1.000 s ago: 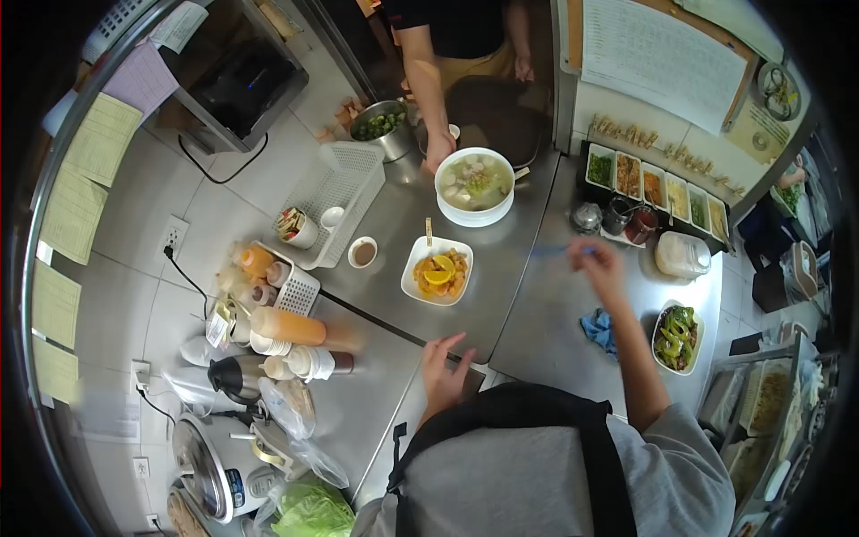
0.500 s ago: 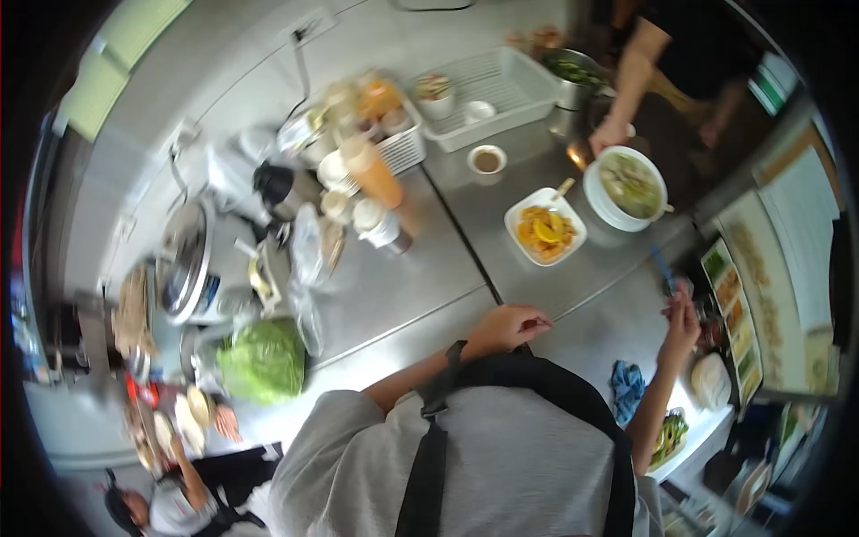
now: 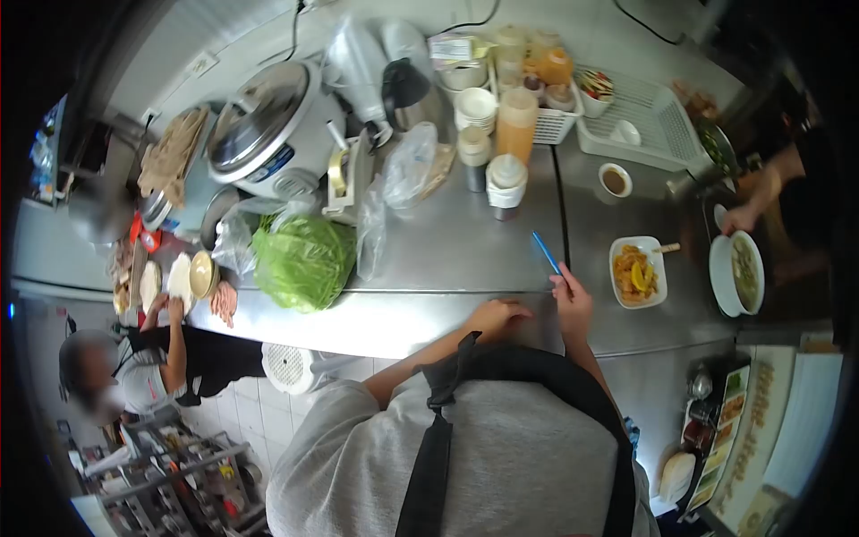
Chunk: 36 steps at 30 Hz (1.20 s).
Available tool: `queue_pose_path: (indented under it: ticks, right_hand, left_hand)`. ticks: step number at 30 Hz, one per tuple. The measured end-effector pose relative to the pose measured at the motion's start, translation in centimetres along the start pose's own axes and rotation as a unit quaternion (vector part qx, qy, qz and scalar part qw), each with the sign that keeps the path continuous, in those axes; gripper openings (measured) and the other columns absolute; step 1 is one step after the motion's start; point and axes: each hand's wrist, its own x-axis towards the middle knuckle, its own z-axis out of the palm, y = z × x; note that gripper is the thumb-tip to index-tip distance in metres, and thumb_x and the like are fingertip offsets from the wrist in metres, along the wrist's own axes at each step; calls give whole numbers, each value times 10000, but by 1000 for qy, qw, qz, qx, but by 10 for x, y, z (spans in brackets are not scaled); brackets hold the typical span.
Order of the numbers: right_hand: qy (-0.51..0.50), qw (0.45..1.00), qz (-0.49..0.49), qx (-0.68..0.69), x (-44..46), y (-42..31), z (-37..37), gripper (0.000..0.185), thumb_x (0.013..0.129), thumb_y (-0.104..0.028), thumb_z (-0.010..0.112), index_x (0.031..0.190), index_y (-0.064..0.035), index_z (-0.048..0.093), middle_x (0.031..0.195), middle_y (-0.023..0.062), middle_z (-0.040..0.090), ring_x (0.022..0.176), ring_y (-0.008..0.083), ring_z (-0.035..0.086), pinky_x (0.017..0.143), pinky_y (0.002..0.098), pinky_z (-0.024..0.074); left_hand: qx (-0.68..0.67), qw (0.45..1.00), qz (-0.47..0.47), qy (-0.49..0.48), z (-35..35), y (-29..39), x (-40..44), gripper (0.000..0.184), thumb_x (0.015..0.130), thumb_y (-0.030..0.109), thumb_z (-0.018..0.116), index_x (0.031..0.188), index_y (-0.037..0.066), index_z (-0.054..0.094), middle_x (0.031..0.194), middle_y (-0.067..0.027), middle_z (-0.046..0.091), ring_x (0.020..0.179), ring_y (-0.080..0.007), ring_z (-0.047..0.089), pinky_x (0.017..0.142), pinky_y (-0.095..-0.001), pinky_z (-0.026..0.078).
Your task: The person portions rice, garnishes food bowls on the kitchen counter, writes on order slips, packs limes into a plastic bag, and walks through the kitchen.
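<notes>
A slim blue pen (image 3: 545,252) is held in my right hand (image 3: 571,300), its fingers closed on it, above the steel counter (image 3: 447,251). Beside it, at the counter's front edge, is my left hand (image 3: 497,316); its fingertips are blurred, and I cannot make out whether they hold anything. A square white bowl of orange food (image 3: 637,274) with a lemon slice stands to the right. Further right, another person's hand (image 3: 739,218) touches a tilted white soup bowl (image 3: 723,276). A small cup of brown sauce (image 3: 615,182) sits behind the square bowl.
Squeeze bottles (image 3: 516,130), a bagged green lettuce (image 3: 304,259) and a large rice cooker (image 3: 273,134) line the counter to the left. A white basket (image 3: 640,121) stands at the back. A co-worker (image 3: 134,371) is at the far left, near a white stool (image 3: 288,368).
The view has swung left, so the bowls now appear further right. My right hand with the pen has come from the right side close to my left hand. The soup bowl is now tilted.
</notes>
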Motion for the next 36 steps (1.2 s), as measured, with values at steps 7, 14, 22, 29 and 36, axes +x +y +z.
queue_pose_path:
  ticks: [7,14,22,29,36]
  right_hand:
    - [-94,988,-15,-123,12,6,70,386,837,-143,618,1208,-44,579,757,110,662,598,150,592,600,289,469]
    - [-158,959,-24,-232,14,-17,100,491,800,-237,658,1253,-88,537,710,120,636,620,291,617,610,390,478]
    - [-147,936,-33,-318,11,-4,113,571,774,-315,704,1286,-142,521,601,89,586,543,261,575,579,389,461]
    - [-107,960,-18,-257,9,-19,110,524,799,-271,706,1261,-85,544,534,13,485,493,122,461,530,291,410]
    - [-158,982,-49,-86,5,-69,191,407,823,-176,699,1190,-50,577,677,1,510,568,64,442,543,240,409]
  left_hand:
    - [8,990,-103,92,-50,-37,-41,238,784,38,598,992,132,668,892,-83,630,816,-267,628,733,-358,508]
    - [28,979,-130,156,-94,-60,-40,187,779,46,613,943,93,690,843,-101,617,757,-258,631,680,-345,503]
    - [106,944,-85,302,-222,-48,-39,96,772,157,702,829,82,717,695,-86,654,601,-197,629,558,-304,486]
    - [-8,789,-143,597,-350,-37,-141,261,916,225,577,888,-2,702,727,-41,666,644,-70,560,609,-217,447]
    - [-68,806,-121,575,-304,-49,-156,116,884,101,600,924,48,694,901,-41,685,741,-91,597,630,-225,478]
